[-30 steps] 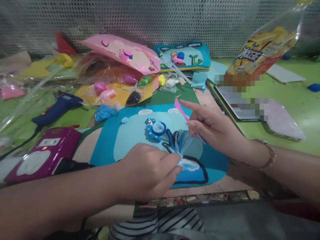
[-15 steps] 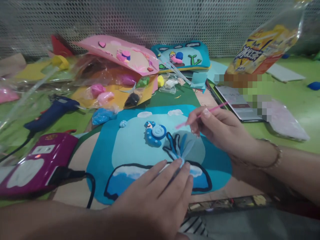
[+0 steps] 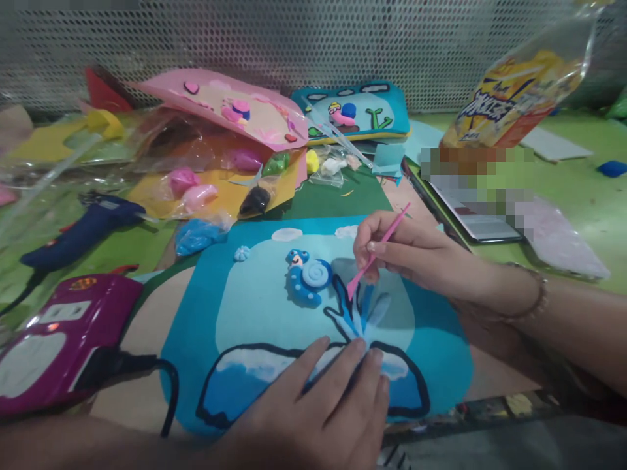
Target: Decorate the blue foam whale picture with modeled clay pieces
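Over the teal sheet [image 3: 183, 339], my left hand [image 3: 326, 398] lies palm-down, grip open; my right hand [image 3: 416, 258] angles inward, grip pinching a pink tool [image 3: 392, 229].

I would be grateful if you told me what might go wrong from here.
The pink tool in the right hand could nick the black-edged frond at its tip.
The left hand, spread over the blue-and-white patch, might smudge it.
The black cord overlaps the sheet, so it may snag.
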`<state>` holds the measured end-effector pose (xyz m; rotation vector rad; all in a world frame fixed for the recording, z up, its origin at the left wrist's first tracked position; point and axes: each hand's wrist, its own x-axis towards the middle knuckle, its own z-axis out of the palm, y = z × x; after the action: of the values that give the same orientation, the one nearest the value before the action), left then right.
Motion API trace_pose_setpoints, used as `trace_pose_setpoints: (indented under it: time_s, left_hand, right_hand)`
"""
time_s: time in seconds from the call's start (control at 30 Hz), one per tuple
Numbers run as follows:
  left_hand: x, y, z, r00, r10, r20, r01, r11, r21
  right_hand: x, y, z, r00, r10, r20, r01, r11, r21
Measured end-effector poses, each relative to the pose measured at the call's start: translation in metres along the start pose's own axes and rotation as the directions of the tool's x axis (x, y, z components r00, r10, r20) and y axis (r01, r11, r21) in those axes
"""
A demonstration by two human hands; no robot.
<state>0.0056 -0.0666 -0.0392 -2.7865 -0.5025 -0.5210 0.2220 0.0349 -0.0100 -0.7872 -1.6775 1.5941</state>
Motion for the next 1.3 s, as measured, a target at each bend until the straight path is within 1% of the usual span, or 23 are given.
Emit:
trace_pose_setpoints:
  time_s: [0.13, 0.23, 0.33, 0.43, 0.57, 0.67, 0.77, 0.97, 1.07, 1.17, 1.3]
  left_hand:
    - [0.002, 0.002, -0.002, 0.998, 0.059, -0.005, -0.059, 0.998, -0.037]
    - [0.002, 0.001, -0.003, 0.998, 0.06, 0.008, -0.06, 0.996, -0.066]
    - [0.003, 0.0, -0.005, 0.997, 0.07, 0.027, -0.068, 0.995, -0.077]
    - [0.004, -0.001, -0.006, 0.997, 0.073, 0.021, -0.071, 0.993, -0.09]
    - [0.004, -0.001, -0.005, 0.999, 0.052, 0.017, -0.05, 0.995, -0.084]
    - [0.003, -0.001, -0.003, 0.998, 0.062, 0.008, -0.061, 0.995, -0.079]
    - [0.003, 0.0, -0.003, 0.998, 0.066, 0.022, -0.064, 0.995, -0.079]
    - [0.003, 0.002, -0.002, 0.999, 0.051, -0.002, -0.051, 0.997, -0.062]
    - [0.004, 0.002, -0.003, 0.999, 0.043, 0.005, -0.042, 0.996, -0.076]
    - [0.005, 0.001, -0.005, 0.999, 0.045, 0.023, -0.043, 0.996, -0.074]
    - [0.005, 0.0, -0.005, 0.996, 0.06, 0.059, -0.055, 0.995, -0.083]
  right_hand:
    - [0.001, 0.002, 0.005, 1.0, 0.017, -0.017, -0.017, 1.0, 0.008]
    - [0.001, 0.003, 0.006, 0.998, 0.058, -0.022, -0.059, 0.998, -0.004]
    - [0.001, 0.004, 0.005, 0.997, 0.074, 0.018, -0.074, 0.997, -0.012]
    - [0.0, 0.005, 0.005, 0.997, 0.056, 0.058, -0.055, 0.998, -0.03]
    - [-0.001, 0.003, 0.006, 0.996, 0.053, 0.07, -0.043, 0.99, -0.132]
    - [-0.002, 0.001, 0.007, 0.996, 0.048, 0.078, -0.03, 0.976, -0.217]
    - [-0.003, 0.0, 0.008, 0.996, 0.026, 0.086, -0.002, 0.964, -0.266]
    - [-0.003, -0.001, 0.007, 0.993, -0.001, 0.115, 0.041, 0.934, -0.354]
    - [-0.002, -0.002, 0.008, 0.993, -0.006, 0.121, 0.055, 0.912, -0.407]
    - [-0.002, -0.005, 0.009, 0.991, 0.008, 0.131, 0.051, 0.898, -0.436]
    - [0.0, -0.006, 0.011, 0.989, 0.054, 0.138, 0.015, 0.891, -0.453]
